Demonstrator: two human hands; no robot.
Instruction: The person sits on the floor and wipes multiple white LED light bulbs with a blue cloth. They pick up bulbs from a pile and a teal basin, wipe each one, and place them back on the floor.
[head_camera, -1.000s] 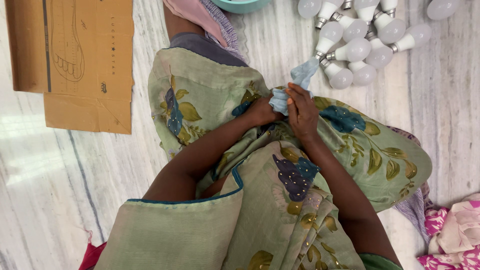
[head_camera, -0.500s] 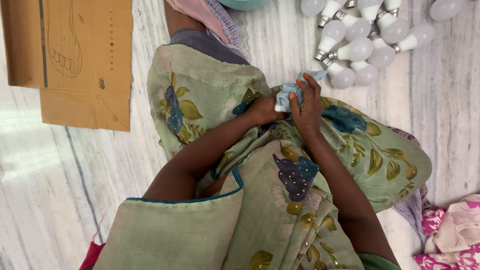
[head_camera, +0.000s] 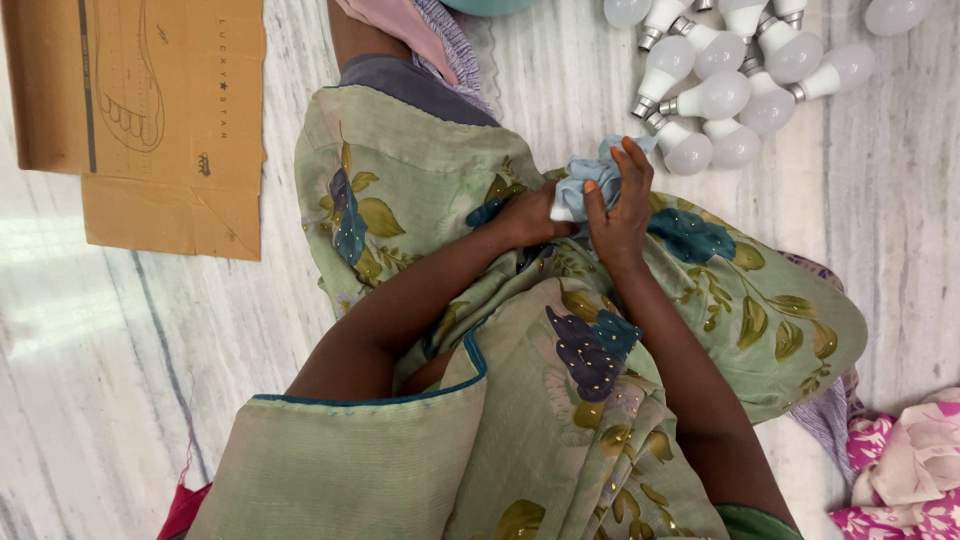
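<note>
Both bare forearms converge at the lap; left hand (head_camera: 522, 220) curled, knuckles up, right hand (head_camera: 620, 205) beside it, fingers (head_camera: 636, 165) bent in a closed grasp, wrists nearly touching

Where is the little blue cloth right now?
The blue cloth sits just above the middle of the head view, bunched between the left hand and right hand over the lap, just below the white bulbs.

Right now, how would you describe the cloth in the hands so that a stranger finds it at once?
Start at the heap of white bulbs on the marble floor, then look just below it to the green flowered lap. There both hands, left hand and right hand, squeeze a small crumpled cloth. It is plain pale blue, unlike the printed fabrics around.
</note>
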